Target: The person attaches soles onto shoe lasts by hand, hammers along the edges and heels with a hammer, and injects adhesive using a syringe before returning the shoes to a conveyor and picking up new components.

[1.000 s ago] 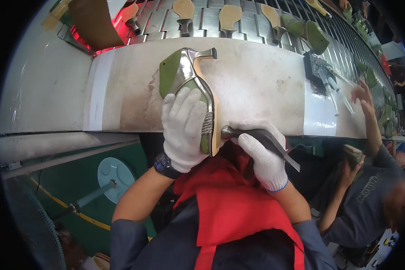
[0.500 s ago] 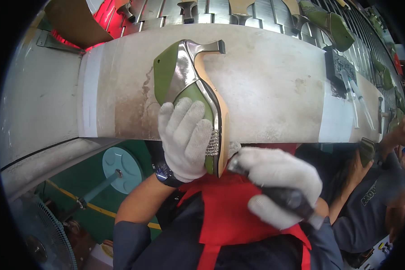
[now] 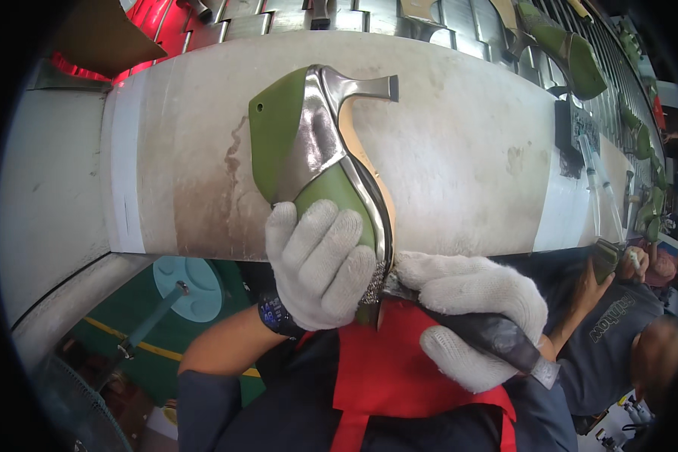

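My left hand, in a white knit glove, is closed round the front part of a silver high-heeled shoe mounted on a green shoe last. The shoe lies on its side, toe toward me, its heel pointing right at the far end. A beaded band crosses the forefoot beside my fingertips. My right hand, gloved too, grips a hand tool with a dark wrapped handle and a flat metal butt. The tool's front end meets the sole edge near the beaded band; its working tip is mostly hidden.
Under the shoe's heel half runs a stained pale bench. Beyond it a slatted metal conveyor carries more shoes. Right of centre sit a dark block and syringes. A co-worker's hand holds a green piece at the right.
The shoe's toe end and my left hand have come slightly nearer to me. My right hand has brought the tool against the sole edge by the beaded band.
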Tool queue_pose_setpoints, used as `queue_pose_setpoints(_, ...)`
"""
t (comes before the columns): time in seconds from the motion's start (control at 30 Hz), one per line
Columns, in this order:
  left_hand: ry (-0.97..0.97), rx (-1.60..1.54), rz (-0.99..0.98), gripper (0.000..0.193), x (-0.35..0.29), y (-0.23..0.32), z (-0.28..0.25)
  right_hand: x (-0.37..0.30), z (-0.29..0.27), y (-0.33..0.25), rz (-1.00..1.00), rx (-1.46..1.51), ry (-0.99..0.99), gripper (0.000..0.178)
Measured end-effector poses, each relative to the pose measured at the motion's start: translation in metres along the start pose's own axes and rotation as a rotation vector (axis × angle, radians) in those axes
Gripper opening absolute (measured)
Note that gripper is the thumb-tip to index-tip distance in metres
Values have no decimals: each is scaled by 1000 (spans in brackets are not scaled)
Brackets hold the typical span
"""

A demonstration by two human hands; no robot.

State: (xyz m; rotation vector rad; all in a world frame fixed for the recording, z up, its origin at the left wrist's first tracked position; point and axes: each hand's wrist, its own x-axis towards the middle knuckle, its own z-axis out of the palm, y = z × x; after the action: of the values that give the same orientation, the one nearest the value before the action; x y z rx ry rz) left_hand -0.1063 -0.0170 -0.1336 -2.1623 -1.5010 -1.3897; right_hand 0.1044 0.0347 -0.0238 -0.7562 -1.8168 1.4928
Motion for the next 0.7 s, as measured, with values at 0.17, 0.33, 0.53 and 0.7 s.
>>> queue_pose_setpoints(0.17, 83, 10, 9, 35, -13, 0, 7, 16, -9, -11, 135, 26, -2, 31)
queue_pose_setpoints(0.33, 16, -5, -19, 47, -14, 2, 2, 38, -21, -31, 313, -46, -56, 31)
queue_pose_setpoints(0.53, 25, 28, -5, 48, -15, 0, 5, 61, -36, -25, 589, 102, -130, 33)
queue_pose_setpoints(0.7, 80, 37, -29, 51, -10, 2, 15, 91, -37, -25, 882, 68, -68, 37)
